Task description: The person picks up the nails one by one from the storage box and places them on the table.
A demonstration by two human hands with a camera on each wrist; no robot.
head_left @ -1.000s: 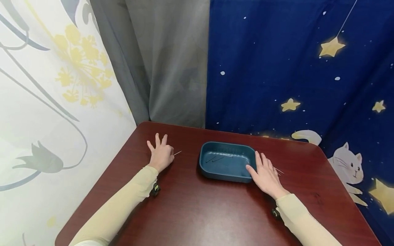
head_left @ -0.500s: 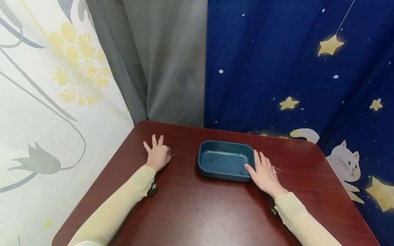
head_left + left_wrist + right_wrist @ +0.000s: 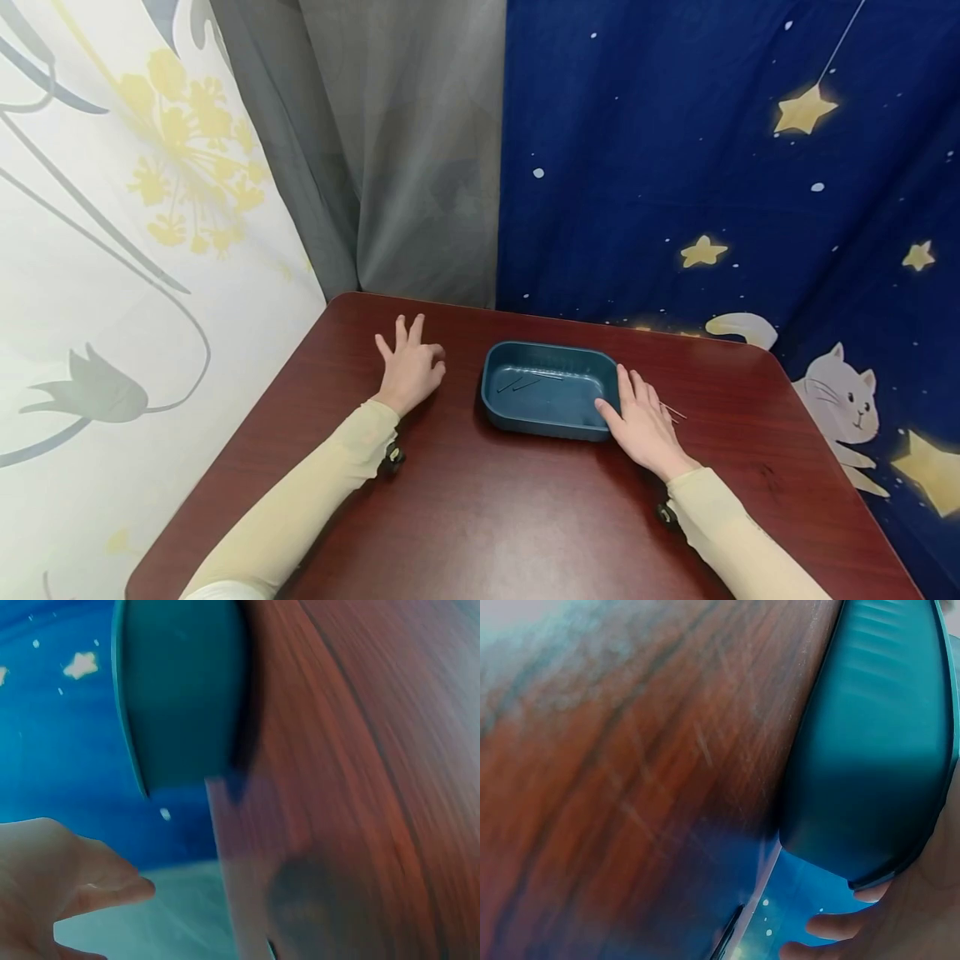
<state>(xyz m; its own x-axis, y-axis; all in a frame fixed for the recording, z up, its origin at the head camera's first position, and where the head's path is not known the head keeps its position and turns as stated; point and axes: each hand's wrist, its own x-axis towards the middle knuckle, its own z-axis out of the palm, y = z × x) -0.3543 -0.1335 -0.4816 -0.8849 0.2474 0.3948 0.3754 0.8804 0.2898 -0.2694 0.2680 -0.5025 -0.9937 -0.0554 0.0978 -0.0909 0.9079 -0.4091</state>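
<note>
Tray: the blue tray [image 3: 551, 407] sits flat on the desk [image 3: 480, 517], between the two hands.
Thin sticks: what look like three thin sticks [image 3: 527, 384] lie inside the tray, towards its left and back.
Loose sticks: a couple of loose sticks [image 3: 675, 412] lie right of the tray, half hidden behind the right hand.
Left hand: the left hand [image 3: 411, 375] is left of the tray, three fingers spread, forefinger bent towards the thumb — whether anything is pinched there, I cannot tell from here.
Right hand: the right hand [image 3: 647, 425] rests at the tray's right end, fingers fairly straight, thumb over the rim, gripping no stick that I can see.
Tipping: leaning hard on that rim could tilt or skid the tray, shifting what's inside.
Brushing: a sideways sweep could knock the loose sticks — thin, light-looking things, easily scattered.
</note>
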